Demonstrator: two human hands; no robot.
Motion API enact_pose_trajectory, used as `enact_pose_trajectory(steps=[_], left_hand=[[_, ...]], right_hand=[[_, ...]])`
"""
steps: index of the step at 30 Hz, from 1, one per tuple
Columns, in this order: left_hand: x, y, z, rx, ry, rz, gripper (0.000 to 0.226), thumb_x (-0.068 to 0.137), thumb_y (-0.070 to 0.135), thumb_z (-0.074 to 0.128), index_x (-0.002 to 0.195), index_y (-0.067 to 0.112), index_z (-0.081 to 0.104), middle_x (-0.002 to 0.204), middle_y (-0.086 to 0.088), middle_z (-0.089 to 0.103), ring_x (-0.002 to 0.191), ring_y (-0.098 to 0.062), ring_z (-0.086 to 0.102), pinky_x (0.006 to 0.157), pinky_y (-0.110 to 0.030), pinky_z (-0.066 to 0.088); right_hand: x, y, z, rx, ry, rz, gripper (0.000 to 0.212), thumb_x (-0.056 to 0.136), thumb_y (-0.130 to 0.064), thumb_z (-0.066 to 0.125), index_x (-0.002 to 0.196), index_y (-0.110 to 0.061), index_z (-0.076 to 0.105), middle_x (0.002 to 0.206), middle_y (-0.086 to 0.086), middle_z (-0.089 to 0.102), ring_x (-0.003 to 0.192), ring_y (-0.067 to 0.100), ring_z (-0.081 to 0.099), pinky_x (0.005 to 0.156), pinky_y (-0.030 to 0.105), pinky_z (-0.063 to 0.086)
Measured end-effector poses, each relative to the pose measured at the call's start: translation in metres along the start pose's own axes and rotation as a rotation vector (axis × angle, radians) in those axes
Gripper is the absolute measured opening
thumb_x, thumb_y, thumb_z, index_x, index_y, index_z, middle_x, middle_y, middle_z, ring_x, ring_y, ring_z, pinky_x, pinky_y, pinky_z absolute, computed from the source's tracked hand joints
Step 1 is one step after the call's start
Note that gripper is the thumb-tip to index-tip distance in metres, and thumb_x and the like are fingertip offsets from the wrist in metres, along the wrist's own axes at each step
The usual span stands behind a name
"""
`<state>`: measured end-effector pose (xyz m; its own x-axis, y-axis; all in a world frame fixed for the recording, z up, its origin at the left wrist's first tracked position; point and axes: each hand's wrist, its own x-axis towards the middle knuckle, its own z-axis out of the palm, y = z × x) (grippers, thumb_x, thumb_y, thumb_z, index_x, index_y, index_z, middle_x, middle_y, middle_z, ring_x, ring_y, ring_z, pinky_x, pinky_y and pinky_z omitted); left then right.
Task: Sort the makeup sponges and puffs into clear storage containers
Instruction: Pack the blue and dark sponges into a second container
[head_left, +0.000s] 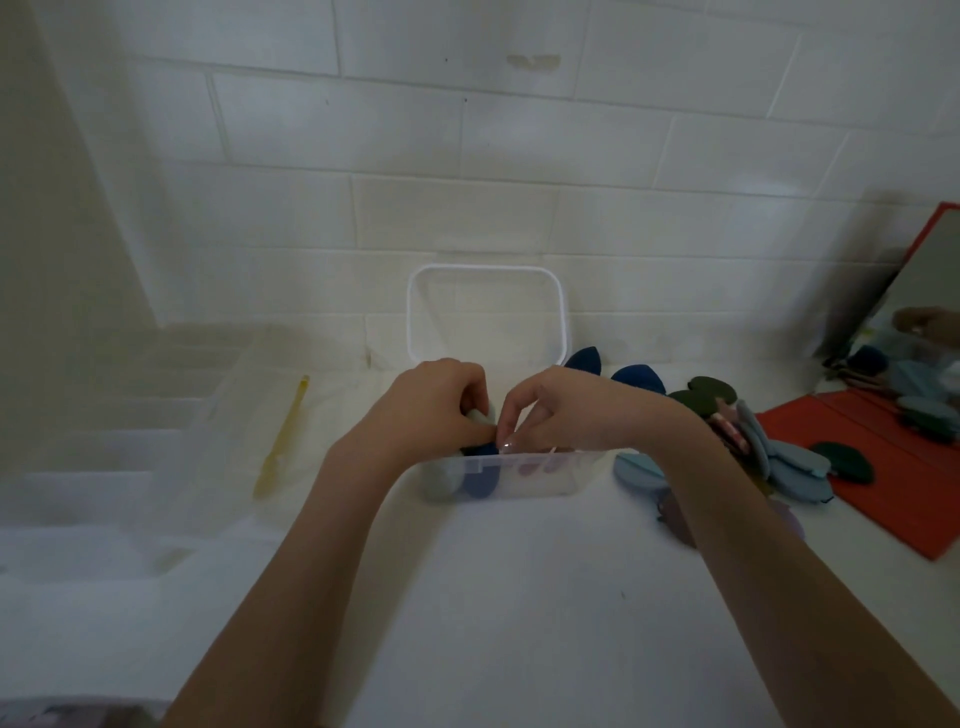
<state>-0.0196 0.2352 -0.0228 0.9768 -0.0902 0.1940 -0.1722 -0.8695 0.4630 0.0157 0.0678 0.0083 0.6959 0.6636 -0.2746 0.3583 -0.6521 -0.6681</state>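
Soft foam: these puffs look light and squashy, so pinch edges gently. Over the clear box (519, 475), your left hand (436, 405) curls around a pale puff (480, 415); your right hand (561, 410) pinches down just beside it, contents unclear. Loose puffs (779, 457) lie right of the box.

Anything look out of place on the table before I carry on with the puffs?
One thing: a yellow stick-like tool lies alone, left of the clear container and away from the puffs piled on the right. The lid leans against the wall. Nothing looks spilled or damaged.
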Motion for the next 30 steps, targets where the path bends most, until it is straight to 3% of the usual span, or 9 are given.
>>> enact_pose_trajectory(steps=[5,12,16,18,20,22,25,28,30], left_hand=[[-0.001,-0.001,0.000,0.043,-0.020,0.016,0.021,0.069,0.031,0.073,0.077,0.026,0.055,0.076,0.011,0.052,0.071,-0.010,0.052,0.062,-0.022,0.035],[-0.006,0.004,0.001,0.059,-0.029,0.016,0.025,0.066,0.036,0.076,0.078,0.028,0.055,0.076,0.013,0.053,0.074,-0.011,0.054,0.064,-0.022,0.037],[-0.013,0.010,0.006,0.044,-0.004,0.029,0.025,0.064,0.037,0.075,0.076,0.029,0.054,0.078,0.011,0.054,0.073,-0.010,0.054,0.062,-0.020,0.035],[-0.015,0.012,0.007,0.032,0.008,0.023,0.026,0.064,0.038,0.076,0.076,0.029,0.054,0.080,0.011,0.055,0.073,-0.010,0.053,0.060,-0.018,0.035],[-0.015,0.012,0.007,0.028,0.008,0.014,0.030,0.064,0.041,0.078,0.076,0.029,0.054,0.082,0.010,0.056,0.073,-0.009,0.053,0.060,-0.017,0.035],[-0.016,0.011,0.007,0.018,0.007,0.010,0.032,0.063,0.042,0.080,0.074,0.030,0.052,0.084,0.010,0.056,0.073,-0.009,0.053,0.061,-0.016,0.035],[-0.016,0.010,0.008,0.009,-0.001,0.008,0.033,0.062,0.043,0.080,0.072,0.031,0.051,0.084,0.010,0.056,0.073,-0.007,0.053,0.063,-0.017,0.036],[-0.014,0.010,0.008,0.021,-0.006,0.008,0.033,0.062,0.043,0.080,0.073,0.030,0.051,0.084,0.010,0.057,0.073,-0.006,0.054,0.065,-0.020,0.039],[-0.014,0.010,0.008,0.029,-0.006,0.004,0.032,0.061,0.042,0.079,0.074,0.029,0.053,0.085,0.009,0.059,0.075,-0.007,0.055,0.069,-0.021,0.041]], right_hand=[[0.002,0.004,0.006,-0.013,-0.005,0.014,0.014,0.088,-0.019,0.064,0.096,-0.012,0.072,0.092,0.002,0.074,0.083,0.010,0.071,0.075,0.022,0.057],[-0.010,0.005,0.015,-0.058,0.053,0.045,0.012,0.091,-0.025,0.060,0.092,-0.021,0.071,0.085,-0.008,0.073,0.073,0.008,0.071,0.064,0.012,0.050],[-0.020,0.009,0.014,-0.050,0.024,0.043,0.016,0.089,-0.029,0.063,0.096,-0.018,0.072,0.095,-0.002,0.074,0.079,0.012,0.072,0.081,0.026,0.055],[-0.026,0.008,0.012,0.015,0.048,0.009,0.015,0.089,-0.024,0.064,0.096,-0.013,0.072,0.093,0.001,0.075,0.077,0.014,0.073,0.078,0.027,0.057],[-0.033,0.007,0.005,0.172,0.199,-0.017,0.011,0.090,-0.017,0.063,0.093,-0.010,0.071,0.084,0.006,0.074,0.069,0.016,0.072,0.067,0.027,0.058],[-0.037,0.017,-0.011,0.267,0.521,-0.010,0.009,0.090,-0.015,0.062,0.089,-0.010,0.070,0.073,0.008,0.071,0.056,0.018,0.066,0.054,0.028,0.056],[-0.034,0.062,-0.036,-0.065,0.917,0.158,0.013,0.090,-0.022,0.062,0.102,-0.015,0.065,0.082,0.004,0.065,0.066,0.015,0.059,0.059,0.025,0.050],[-0.023,0.110,-0.034,-0.470,0.755,0.476,0.033,0.086,-0.035,0.061,0.111,-0.014,0.061,0.100,0.009,0.062,0.095,0.027,0.058,0.079,0.034,0.048],[-0.018,0.122,-0.025,-0.605,0.701,0.524,0.033,0.084,-0.039,0.061,0.102,-0.011,0.060,0.096,0.008,0.061,0.096,0.028,0.057,0.074,0.030,0.042]])
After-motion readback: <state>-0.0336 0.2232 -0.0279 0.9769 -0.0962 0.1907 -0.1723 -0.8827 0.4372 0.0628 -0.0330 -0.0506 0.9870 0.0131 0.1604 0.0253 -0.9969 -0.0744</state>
